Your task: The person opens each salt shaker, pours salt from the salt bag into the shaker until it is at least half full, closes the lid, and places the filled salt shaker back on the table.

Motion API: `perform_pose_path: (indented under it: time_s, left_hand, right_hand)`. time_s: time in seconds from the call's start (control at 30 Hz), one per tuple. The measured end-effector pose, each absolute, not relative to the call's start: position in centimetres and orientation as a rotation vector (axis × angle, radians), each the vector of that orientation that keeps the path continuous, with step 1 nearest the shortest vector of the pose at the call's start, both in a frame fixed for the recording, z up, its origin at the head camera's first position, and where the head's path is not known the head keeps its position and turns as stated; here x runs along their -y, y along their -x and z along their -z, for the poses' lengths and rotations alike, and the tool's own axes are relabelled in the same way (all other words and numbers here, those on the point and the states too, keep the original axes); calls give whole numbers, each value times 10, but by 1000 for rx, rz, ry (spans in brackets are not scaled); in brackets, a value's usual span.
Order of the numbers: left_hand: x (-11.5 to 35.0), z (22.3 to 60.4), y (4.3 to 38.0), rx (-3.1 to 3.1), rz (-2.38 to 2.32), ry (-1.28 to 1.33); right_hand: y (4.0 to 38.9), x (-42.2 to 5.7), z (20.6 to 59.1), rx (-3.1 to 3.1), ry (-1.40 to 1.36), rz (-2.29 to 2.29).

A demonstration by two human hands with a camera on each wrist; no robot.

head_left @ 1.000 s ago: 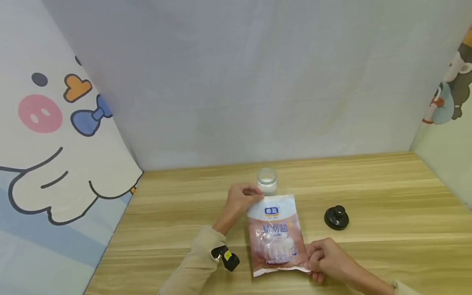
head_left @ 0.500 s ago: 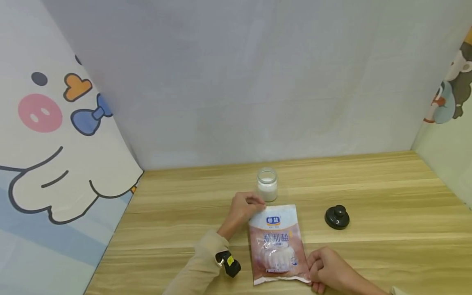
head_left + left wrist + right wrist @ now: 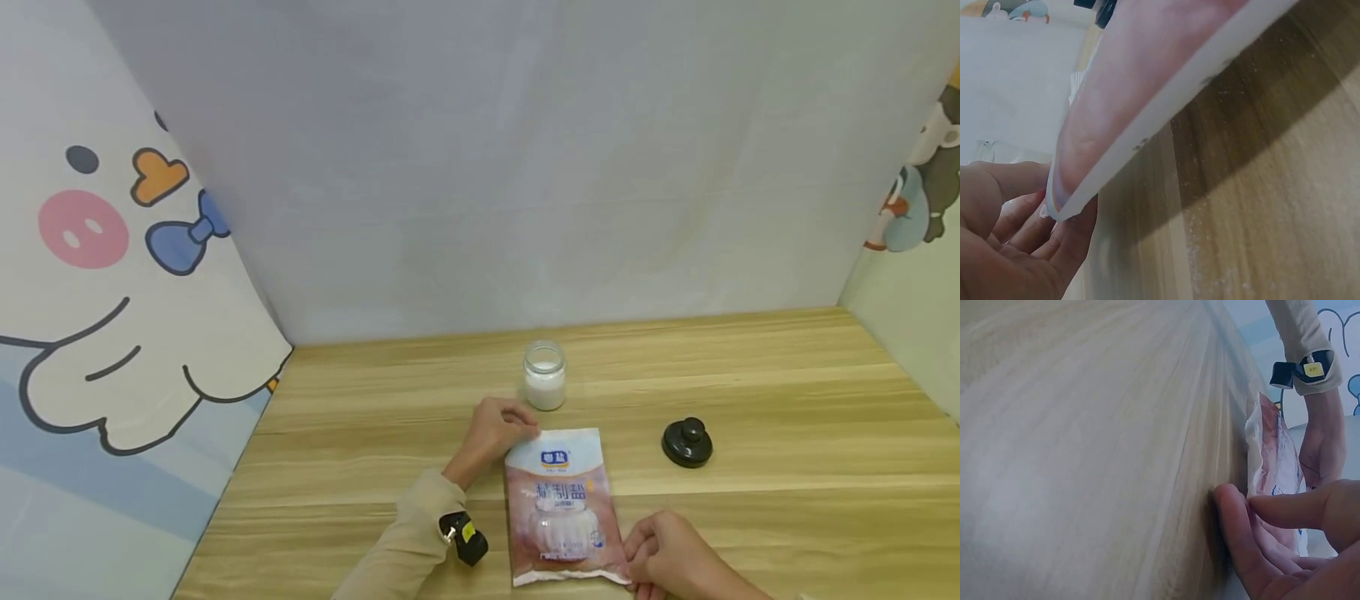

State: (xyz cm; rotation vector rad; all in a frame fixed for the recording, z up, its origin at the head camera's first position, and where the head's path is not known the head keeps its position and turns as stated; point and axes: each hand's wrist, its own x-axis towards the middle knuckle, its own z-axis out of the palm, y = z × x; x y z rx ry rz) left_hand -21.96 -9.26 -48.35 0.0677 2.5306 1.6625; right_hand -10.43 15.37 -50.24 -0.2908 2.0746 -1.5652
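A pink and white printed salt packet (image 3: 558, 508) lies at the front middle of the wooden table. My left hand (image 3: 495, 433) pinches its upper left corner; in the left wrist view the thumb and fingers close on that corner of the packet (image 3: 1141, 94). At the lower right corner, my right hand (image 3: 667, 550) grips the edge, with the thumb and forefinger on it in the right wrist view. Just beyond the packet stands an open glass jar (image 3: 544, 379) holding white salt. A round black lid (image 3: 687, 442) with a knob lies to the right.
White grains (image 3: 1229, 275) are scattered on the wooden table (image 3: 787, 400) near the left hand. A grey cloth wall (image 3: 525, 167) rises behind the table, and a cartoon panel (image 3: 135, 250) stands on the left.
Both hands have drawn the salt packet toward the front edge of the table, away from the jar, which now shows fully. Jar and lid stay in place.
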Motion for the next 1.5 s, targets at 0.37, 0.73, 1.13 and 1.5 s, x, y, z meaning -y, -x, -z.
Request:
perform_pose_path:
  time_s: [0.37, 0.73, 1.13, 1.5]
  left_hand:
    - [98, 489, 218, -2526, -1620, -108]
    - [104, 485, 219, -2561, -1719, -68]
    - [102, 478, 221, -2592, -1895, -58]
    - [98, 464, 223, -2577, -2049, -54]
  right_hand:
    - [98, -154, 504, -2095, 237, 1570]
    - [98, -156, 502, -2192, 165, 1635]
    - [96, -156, 493, -2482, -43, 1602]
    - [108, -175, 491, -2929, -74, 1433]
